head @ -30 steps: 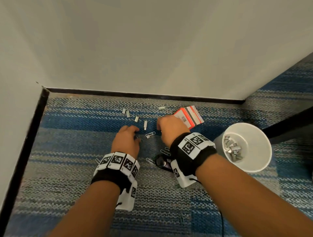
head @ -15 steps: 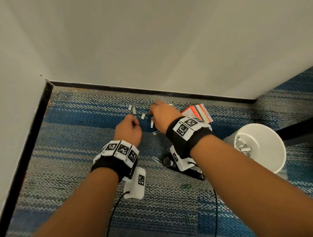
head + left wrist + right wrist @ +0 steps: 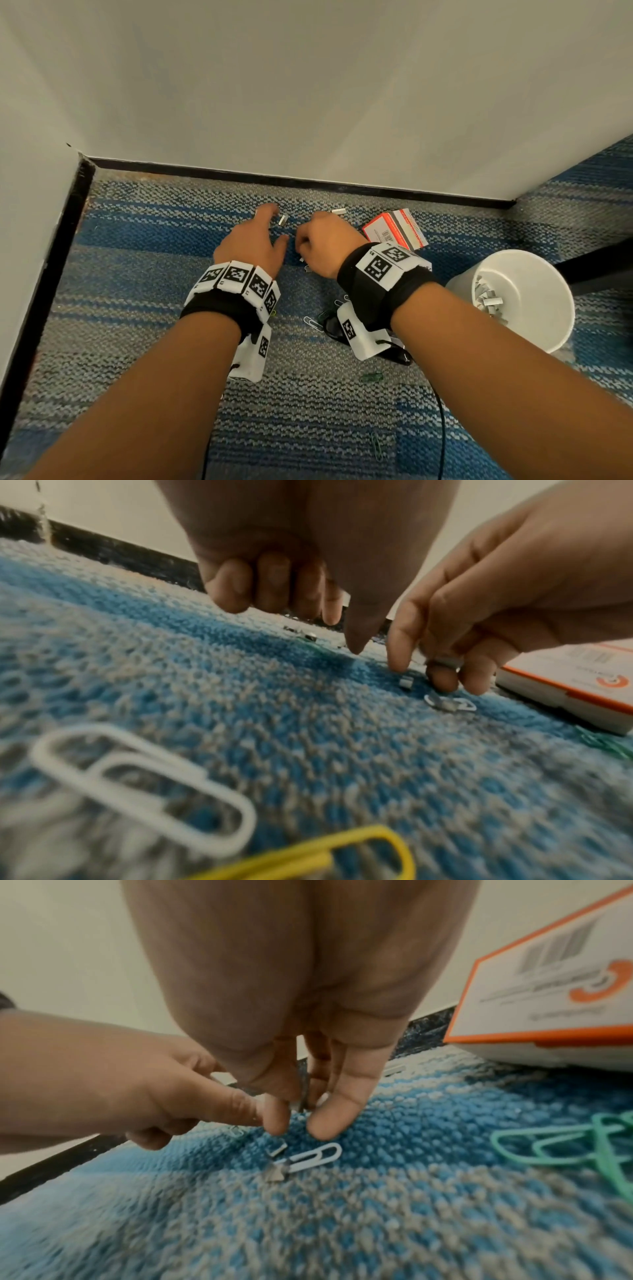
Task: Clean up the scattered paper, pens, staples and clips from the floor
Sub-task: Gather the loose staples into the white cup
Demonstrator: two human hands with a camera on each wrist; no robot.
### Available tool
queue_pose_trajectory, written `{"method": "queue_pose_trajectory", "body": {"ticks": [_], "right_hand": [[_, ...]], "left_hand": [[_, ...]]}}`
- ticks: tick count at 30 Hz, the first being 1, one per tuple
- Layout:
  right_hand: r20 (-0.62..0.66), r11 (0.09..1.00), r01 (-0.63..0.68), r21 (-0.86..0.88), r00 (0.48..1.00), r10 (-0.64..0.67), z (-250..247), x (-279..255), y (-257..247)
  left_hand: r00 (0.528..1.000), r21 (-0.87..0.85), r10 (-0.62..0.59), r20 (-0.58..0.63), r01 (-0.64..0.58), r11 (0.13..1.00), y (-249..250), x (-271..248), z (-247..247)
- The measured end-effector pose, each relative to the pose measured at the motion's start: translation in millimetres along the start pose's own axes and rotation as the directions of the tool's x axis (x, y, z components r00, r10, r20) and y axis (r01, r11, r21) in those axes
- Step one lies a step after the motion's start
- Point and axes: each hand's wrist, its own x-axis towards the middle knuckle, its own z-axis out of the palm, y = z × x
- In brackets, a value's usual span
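Both hands are held low over a nubbly blue-and-grey looped carpet (image 3: pixel 171 308) in a corner edged by a black baseboard. The left hand (image 3: pixel 251 240) is stretched toward the wall, its fingers (image 3: pixel 232 588) bent downward side by side and holding nothing; a short metal staple strip (image 3: pixel 282 220) lies just beside its fingertips. The right hand (image 3: pixel 322 245) is curled, and a small grey block of staples (image 3: pixel 445 662) is pinched between its thumb and fingers. Just below those fingers, another staple piece (image 3: pixel 277 1149) and a thin white wire paper clip (image 3: pixel 316 1156) lie touching on the pile. A flat white box with orange edges (image 3: pixel 395 229) lies just beyond the right hand. Rounded green paper clips (image 3: pixel 565 1148) are seen near it. A round white plastic cup (image 3: pixel 534 329) holding gathered staples stands to the right. A large white clip (image 3: pixel 137 783) and a yellow clip (image 3: pixel 342 850) lie near the left wrist, blurred.
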Motion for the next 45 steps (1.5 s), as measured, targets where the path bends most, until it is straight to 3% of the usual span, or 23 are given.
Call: {"method": "queue_pose_trajectory", "body": {"ticks": [6,9,12,14,17,19,24,31,36,40,42,43,45], "right_hand": [[0.049,0.98,0.054,-0.189,0.998,-0.045,3.4,7.1,-8.3],[0.053,0.985,0.051,-0.165,0.998,-0.042,2.8,5.4,-10.2],[0.011,0.998,-0.05,-0.025,0.999,0.05,1.1,1.8,-2.1],[-0.087,0.985,-0.159,0.072,0.983,0.165,-2.1,3.9,4.7],[-0.218,0.959,-0.278,0.056,0.934,0.284,-9.5,14.8,13.8],[-0.223,0.947,-0.32,0.008,0.923,0.314,-14.3,20.2,17.9],[-0.213,0.953,-0.298,-0.052,0.936,0.281,-15.9,24.6,26.5],[-0.185,0.943,-0.332,-0.032,0.929,0.321,-16.5,26.3,26.6],[-0.196,0.923,-0.261,0.283,0.926,0.322,-15.1,2.9,10.9],[-0.131,0.832,-0.164,0.529,0.954,0.271,-9.4,-27.4,-6.5],[-0.056,0.734,-0.155,0.662,0.966,0.254,-6.2,-40.3,-12.0],[0.0,0.63,-0.174,0.757,0.964,0.267,-5.7,-47.1,-14.5],[0.14,0.308,-0.241,0.92,0.938,0.316,-6.4,-60.6,-16.7]], "left_hand": [[1.0,0.081,0.0,-0.014,0.002,0.997,10.3,10.7,-1.5],[1.0,0.047,0.01,-0.013,-0.009,0.999,14.2,10.1,-3.9],[0.998,-0.095,-0.043,-0.044,0.039,0.995,11.4,8.4,-8.0],[0.992,-0.237,-0.116,-0.044,0.103,0.966,7.4,9.9,-13.0],[0.975,-0.388,-0.223,-0.017,0.199,0.9,2.4,12.8,-19.3],[0.964,-0.422,-0.264,-0.019,0.232,0.877,1.4,14.4,-21.3],[0.972,-0.299,-0.234,0.007,0.225,0.927,-12.2,23.7,-7.7],[0.982,-0.243,-0.173,-0.072,0.151,0.958,-13.3,27.9,0.0],[0.99,-0.102,-0.126,-0.064,0.119,0.988,-8.0,28.7,1.8],[0.995,-0.032,-0.074,-0.068,0.072,0.997,-5.5,26.7,-0.4],[0.996,-0.003,-0.061,-0.057,0.061,0.998,-9.3,26.4,-1.6],[0.996,-0.006,-0.063,-0.059,0.063,0.998,-11.4,25.3,-2.9],[0.995,-0.062,-0.061,-0.082,0.056,0.996,-12.4,20.2,-7.9]]}}
